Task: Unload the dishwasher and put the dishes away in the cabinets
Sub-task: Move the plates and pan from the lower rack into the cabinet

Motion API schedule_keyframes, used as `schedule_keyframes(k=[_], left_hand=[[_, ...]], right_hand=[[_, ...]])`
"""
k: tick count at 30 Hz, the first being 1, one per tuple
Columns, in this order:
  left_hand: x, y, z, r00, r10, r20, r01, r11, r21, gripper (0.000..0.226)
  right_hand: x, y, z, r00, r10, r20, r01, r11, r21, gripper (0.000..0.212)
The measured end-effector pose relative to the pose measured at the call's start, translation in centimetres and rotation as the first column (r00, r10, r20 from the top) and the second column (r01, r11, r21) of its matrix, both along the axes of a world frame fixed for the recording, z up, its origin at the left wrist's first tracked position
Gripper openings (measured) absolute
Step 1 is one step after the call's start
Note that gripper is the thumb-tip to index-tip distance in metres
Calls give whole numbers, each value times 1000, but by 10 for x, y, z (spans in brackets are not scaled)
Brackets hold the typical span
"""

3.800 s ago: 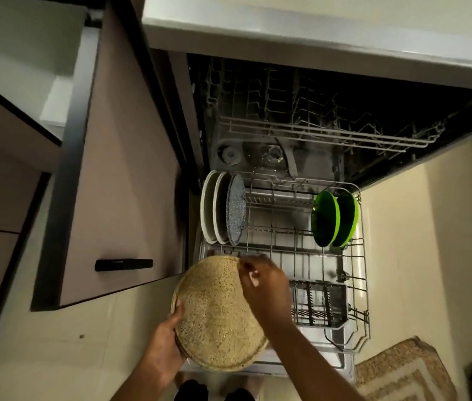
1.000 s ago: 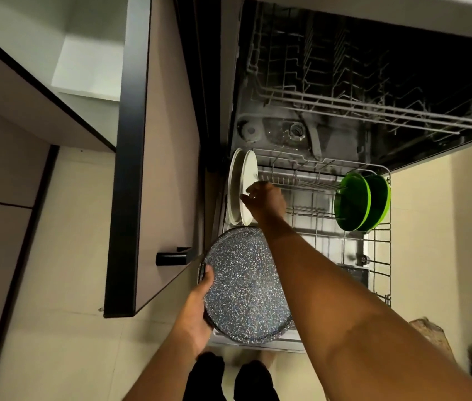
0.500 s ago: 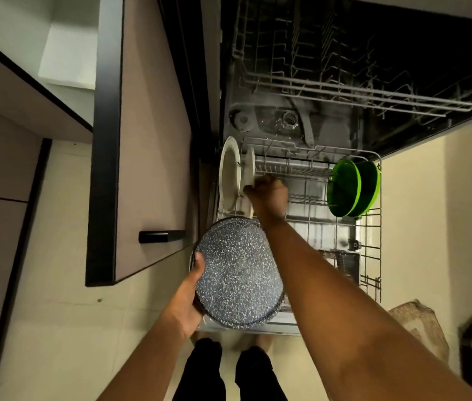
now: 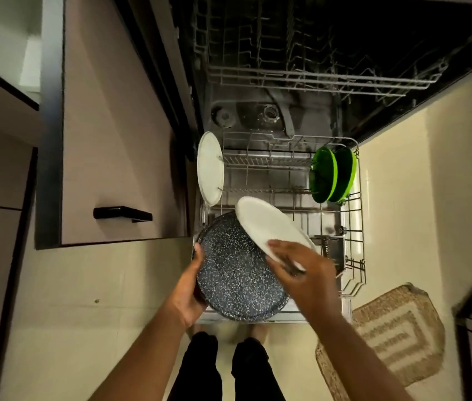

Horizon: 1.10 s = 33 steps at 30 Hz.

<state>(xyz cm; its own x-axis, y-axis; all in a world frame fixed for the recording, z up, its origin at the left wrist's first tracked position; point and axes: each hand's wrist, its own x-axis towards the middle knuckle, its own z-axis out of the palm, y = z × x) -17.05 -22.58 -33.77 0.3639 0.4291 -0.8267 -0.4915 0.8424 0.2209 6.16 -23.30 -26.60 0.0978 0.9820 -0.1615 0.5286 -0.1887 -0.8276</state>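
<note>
At the left of the frame a matte beige cabinet door (image 4: 119,125) with a black bar handle stands open. Low in the centre, the left hand (image 4: 190,296) grips the rim of a round, dark speckled plate (image 4: 229,273). Above it one white plate (image 4: 210,168) stands on edge in the wire lower rack (image 4: 355,227). The right hand (image 4: 305,270) pinches a smooth white plate (image 4: 266,224), tilted over the speckled one. Farther right, two glossy green bowls (image 4: 331,175) wait. Unloading looks roughly midway; nothing is visibly shelved.

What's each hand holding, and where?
Left hand grips the speckled plate at its left rim. Right hand holds the white plate by its near edge.
</note>
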Motion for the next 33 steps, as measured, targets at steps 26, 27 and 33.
schedule_keyframes(k=[26, 27, 33], left_hand=[[-19, 5, 20, 994, 94, -58, -99, 990, -97, 43], [-23, 6, 18, 991, 115, -69, -122, 987, -103, 43], [-46, 10, 13, 989, 105, -106, -120, 983, -140, 43]], right_hand=[[-93, -8, -10, 980, 176, 97, -168, 982, -86, 23], [-91, 9, -12, 989, 118, 93, -110, 991, -80, 19], [-95, 117, -42, 984, -33, 176, 54, 991, -118, 13]])
